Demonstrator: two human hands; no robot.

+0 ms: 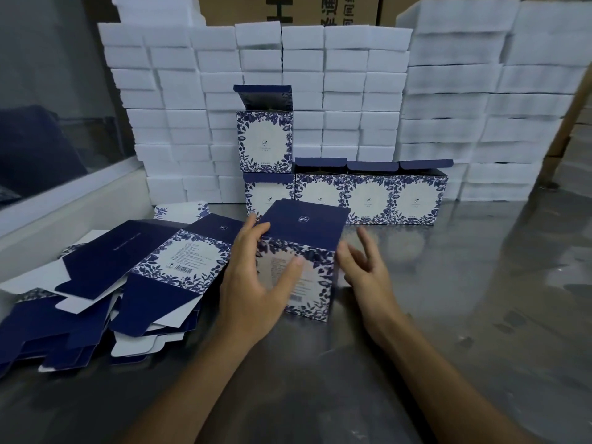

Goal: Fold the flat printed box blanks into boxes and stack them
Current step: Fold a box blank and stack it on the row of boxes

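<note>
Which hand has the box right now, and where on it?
The left hand grips the folded box, fingers at its top-left edge and thumb across the front panel. The right hand is open beside its right side, holding nothing.

A reflective steel table (480, 299) fronts stacked white foam blocks (352, 91) and brown cartons (320, 9).
</note>
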